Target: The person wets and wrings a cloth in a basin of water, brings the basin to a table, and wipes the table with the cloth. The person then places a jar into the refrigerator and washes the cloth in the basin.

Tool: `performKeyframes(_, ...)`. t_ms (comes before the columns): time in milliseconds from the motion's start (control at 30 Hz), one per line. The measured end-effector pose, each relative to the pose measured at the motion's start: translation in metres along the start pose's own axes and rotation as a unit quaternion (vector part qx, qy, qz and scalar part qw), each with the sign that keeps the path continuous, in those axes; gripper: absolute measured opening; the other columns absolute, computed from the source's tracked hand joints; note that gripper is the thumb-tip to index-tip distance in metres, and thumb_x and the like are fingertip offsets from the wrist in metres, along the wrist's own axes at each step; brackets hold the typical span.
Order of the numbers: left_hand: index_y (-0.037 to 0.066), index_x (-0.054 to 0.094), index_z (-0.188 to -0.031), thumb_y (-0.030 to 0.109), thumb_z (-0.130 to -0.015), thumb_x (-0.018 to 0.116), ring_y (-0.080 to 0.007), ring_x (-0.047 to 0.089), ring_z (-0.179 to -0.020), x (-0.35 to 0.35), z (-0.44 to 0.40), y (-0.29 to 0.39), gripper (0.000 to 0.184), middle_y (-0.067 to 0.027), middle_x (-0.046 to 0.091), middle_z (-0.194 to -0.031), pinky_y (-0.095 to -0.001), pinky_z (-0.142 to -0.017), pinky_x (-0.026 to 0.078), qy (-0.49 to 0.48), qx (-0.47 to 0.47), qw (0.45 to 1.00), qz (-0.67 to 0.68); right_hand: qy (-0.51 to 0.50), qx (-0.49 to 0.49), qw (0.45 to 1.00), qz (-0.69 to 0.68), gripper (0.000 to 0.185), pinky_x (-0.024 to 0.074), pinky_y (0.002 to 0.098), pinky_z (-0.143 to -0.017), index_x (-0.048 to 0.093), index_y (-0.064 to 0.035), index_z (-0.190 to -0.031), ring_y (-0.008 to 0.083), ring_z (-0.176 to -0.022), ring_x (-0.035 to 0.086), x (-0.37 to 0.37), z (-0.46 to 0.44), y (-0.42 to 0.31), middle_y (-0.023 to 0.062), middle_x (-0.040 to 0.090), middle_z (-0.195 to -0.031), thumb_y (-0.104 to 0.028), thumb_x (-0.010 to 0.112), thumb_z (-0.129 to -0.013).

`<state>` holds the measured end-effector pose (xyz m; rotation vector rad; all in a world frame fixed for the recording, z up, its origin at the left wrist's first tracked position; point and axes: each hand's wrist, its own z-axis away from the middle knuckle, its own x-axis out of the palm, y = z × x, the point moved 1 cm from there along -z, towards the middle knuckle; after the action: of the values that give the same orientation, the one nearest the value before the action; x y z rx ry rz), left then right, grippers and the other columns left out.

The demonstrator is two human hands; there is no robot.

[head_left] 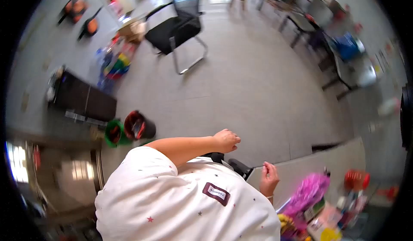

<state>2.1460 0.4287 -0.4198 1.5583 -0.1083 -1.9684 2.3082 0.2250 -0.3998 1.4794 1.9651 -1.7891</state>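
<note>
My left hand [226, 141] is held out in front of my body over the floor, palm down. Its fingers are loosely bent and slightly apart, with nothing visible in them. My right hand [269, 178] is raised above the near edge of a light grey table [344, 155], a band at its wrist. The fingers of that hand are half bent, and I see no object in them. Nearest to it on the table is a crumpled pink plastic bag [307, 193], apart from the hand.
A black office chair [174, 32] stands ahead on the grey floor [249, 81]. To the left are a dark bin [146, 128], a green bin [112, 140] and a dark cabinet [84, 97]. Tables and chairs line the right. A red basket [357, 179] sits on the near table among packages.
</note>
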Motion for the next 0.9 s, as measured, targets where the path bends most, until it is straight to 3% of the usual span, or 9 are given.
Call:
performKeyframes(133,0.012,0.059,-0.100,0.024,-0.081,0.058,-0.0289,0.060,-0.086,0.020,0.079,-0.041,0.023,-0.0088,0.063,-0.087,-0.0433,-0.080,0.043,0.118,-0.140,0.982,0.051,-0.185,-0.088,0.975,-0.085,0.011,0.0485,0.0319,-0.062,0.064,-0.0020,-0.090,0.0253,-0.069,0.060,0.050,-0.039,-0.020,0.0125,0.063,-0.083,-0.003,0.060,-0.081)
performKeyframes(267,0.010,0.061,-0.090,0.022,-0.080,0.056,-0.0297,0.061,-0.078,0.030,0.162,-0.084,0.016,-0.0100,0.063,-0.078,-0.0431,-0.073,0.045,0.202,-0.268,0.938,0.090,-0.276,-0.194,0.936,-0.097,0.009,0.0448,0.0255,-0.054,0.064,0.0003,-0.090,0.0166,-0.062,0.057,0.105,-0.082,-0.074,0.0111,0.062,-0.080,-0.003,0.061,-0.082)
performKeyframes(300,0.009,0.062,-0.088,0.022,-0.080,0.056,-0.0299,0.061,-0.077,0.029,0.180,-0.095,0.016,-0.0105,0.063,-0.077,-0.0429,-0.071,0.046,0.210,-0.296,0.927,0.101,-0.300,-0.194,0.928,-0.102,0.009,0.0456,0.0269,-0.055,0.064,-0.0006,-0.090,0.0184,-0.064,0.058,0.120,-0.093,-0.086,0.0115,0.062,-0.080,-0.003,0.060,-0.081)
performKeyframes(400,0.007,0.061,-0.087,0.021,-0.081,0.056,-0.0306,0.061,-0.076,0.028,0.203,-0.137,0.016,-0.0113,0.063,-0.076,-0.0430,-0.071,0.046,0.338,-0.315,0.878,0.124,-0.362,-0.198,0.904,-0.112,0.011,0.0469,0.0294,-0.057,0.064,-0.0023,-0.090,0.0218,-0.065,0.060,0.166,-0.122,-0.126,0.0120,0.062,-0.079,-0.002,0.060,-0.081)
performKeyframes(467,0.007,0.061,-0.088,0.022,-0.081,0.055,-0.0307,0.060,-0.079,0.008,0.209,-0.162,0.018,-0.0117,0.063,-0.079,-0.0425,-0.074,0.046,0.370,-0.312,0.858,0.173,-0.385,-0.220,0.888,-0.122,0.011,0.0467,0.0288,-0.056,0.064,-0.0024,-0.090,0.0211,-0.064,0.060,0.201,-0.140,-0.151,0.0118,0.061,-0.078,-0.002,0.060,-0.081)
performKeyframes(567,0.007,0.061,-0.089,0.022,-0.082,0.055,-0.0301,0.060,-0.082,-0.022,0.216,-0.191,0.017,-0.0118,0.063,-0.081,-0.0411,-0.077,0.045,0.417,-0.347,0.828,0.145,-0.449,-0.197,0.860,-0.141,0.011,0.0476,0.0287,-0.057,0.064,-0.0024,-0.091,0.0213,-0.063,0.060,0.247,-0.160,-0.189,0.0117,0.062,-0.077,-0.002,0.060,-0.080)
performKeyframes(800,0.008,0.061,-0.094,0.025,-0.082,0.055,-0.0293,0.059,-0.086,-0.011,0.274,-0.178,0.021,-0.0102,0.063,-0.085,-0.0420,-0.079,0.044,0.497,-0.476,0.711,0.143,-0.651,-0.402,0.639,-0.080,0.009,0.0494,0.0298,-0.060,0.064,-0.0016,-0.089,0.0230,-0.070,0.063,0.331,-0.184,-0.282,0.0117,0.065,-0.084,-0.004,0.060,-0.082)
performKeyframes(900,0.007,0.061,-0.091,0.021,-0.082,0.056,-0.0301,0.060,-0.082,0.014,0.306,-0.125,0.017,-0.0123,0.062,-0.083,-0.0421,-0.072,0.046,0.578,-0.592,0.527,0.195,-0.730,-0.433,0.515,-0.119,0.009,0.0499,0.0296,-0.062,0.065,-0.0021,-0.089,0.0230,-0.074,0.063,0.362,-0.178,-0.320,0.0120,0.065,-0.087,-0.005,0.061,-0.082)
